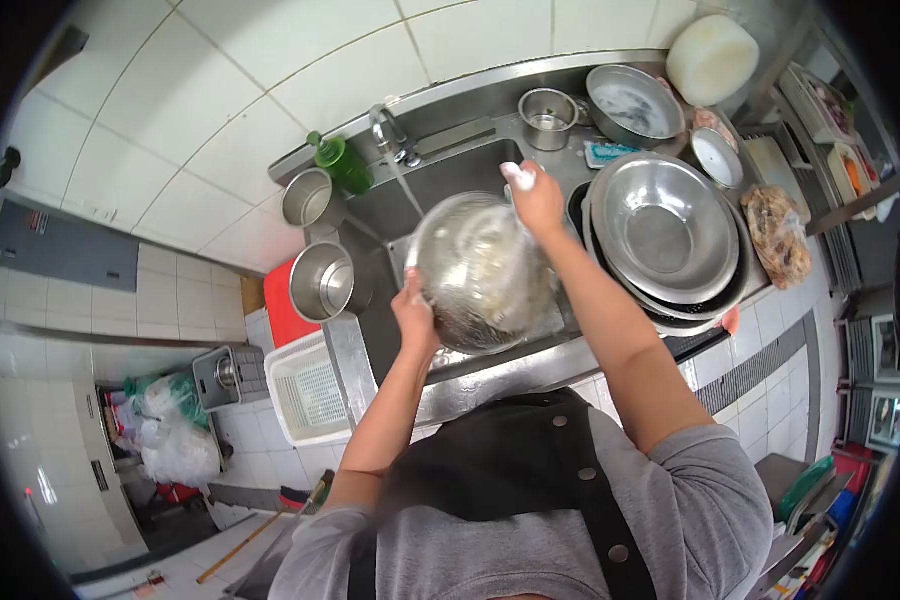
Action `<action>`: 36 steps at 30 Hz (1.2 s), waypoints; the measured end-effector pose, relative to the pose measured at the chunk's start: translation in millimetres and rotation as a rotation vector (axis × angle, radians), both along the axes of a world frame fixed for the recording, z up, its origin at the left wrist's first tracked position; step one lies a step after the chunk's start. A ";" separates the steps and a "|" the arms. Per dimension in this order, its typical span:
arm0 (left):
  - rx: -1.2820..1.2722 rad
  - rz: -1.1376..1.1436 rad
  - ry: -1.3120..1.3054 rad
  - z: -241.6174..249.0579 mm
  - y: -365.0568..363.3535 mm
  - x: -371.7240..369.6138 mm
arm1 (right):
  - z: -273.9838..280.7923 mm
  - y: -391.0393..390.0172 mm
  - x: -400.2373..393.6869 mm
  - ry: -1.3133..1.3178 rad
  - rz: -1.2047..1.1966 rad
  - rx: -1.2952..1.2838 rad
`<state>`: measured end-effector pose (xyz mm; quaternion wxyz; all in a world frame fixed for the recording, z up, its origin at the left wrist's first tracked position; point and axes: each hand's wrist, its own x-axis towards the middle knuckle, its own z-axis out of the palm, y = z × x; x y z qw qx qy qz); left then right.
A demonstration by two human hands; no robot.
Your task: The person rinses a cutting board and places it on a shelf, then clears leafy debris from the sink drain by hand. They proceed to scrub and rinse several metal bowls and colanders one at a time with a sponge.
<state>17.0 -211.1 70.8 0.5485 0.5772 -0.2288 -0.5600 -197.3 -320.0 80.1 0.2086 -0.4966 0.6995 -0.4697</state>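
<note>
A large metal mixing bowl (450, 250), wet and partly smeared by motion, is tilted over the sink (370, 345). Water and whitish suds streak across it. On the bowl's left rim, my left hand (416, 315) is closed, thumb on the near side. My right hand (538, 203) is closed at the upper right edge of the bowl, white foam on its fingers; its grip is partly hidden. From the faucet (394, 135) a stream of water runs down just left of the bowl.
Stacked metal bowls (665, 225) stand on the right counter, below a basin of suds (635, 105) and a small metal pot (548, 118). Left of the sink are two metal containers (322, 282), a green pump bottle (342, 165) and a white plastic basket (308, 388).
</note>
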 end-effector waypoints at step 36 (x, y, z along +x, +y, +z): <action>-0.020 -1.161 -1.408 -244.9 -34.6 -56.8 | -24.0 178.1 -27.6 -0.141 0.518 0.000</action>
